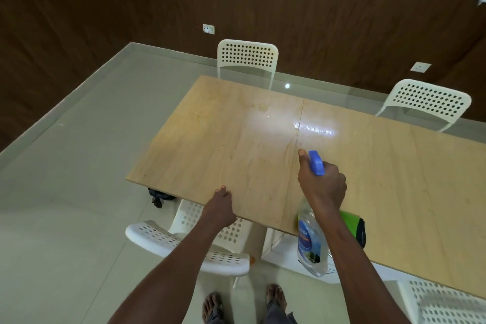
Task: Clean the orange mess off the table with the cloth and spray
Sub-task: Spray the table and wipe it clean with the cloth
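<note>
Spraying step, judging by right hand [322, 184] curled round spray bottle [312, 239] neck, forefinger extended, left hand [219, 209] loosely bunched at table [394, 171] edge; orange stain [261, 107] at twelve o'clock, green cloth [352, 221] at four; next, likely aiming nozzle there.

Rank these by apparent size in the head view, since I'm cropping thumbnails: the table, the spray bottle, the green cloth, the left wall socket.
1. table
2. spray bottle, though nearness to the camera enlarges it
3. green cloth, partly hidden behind the right arm
4. wall socket, far away, so it looks tiny
</note>
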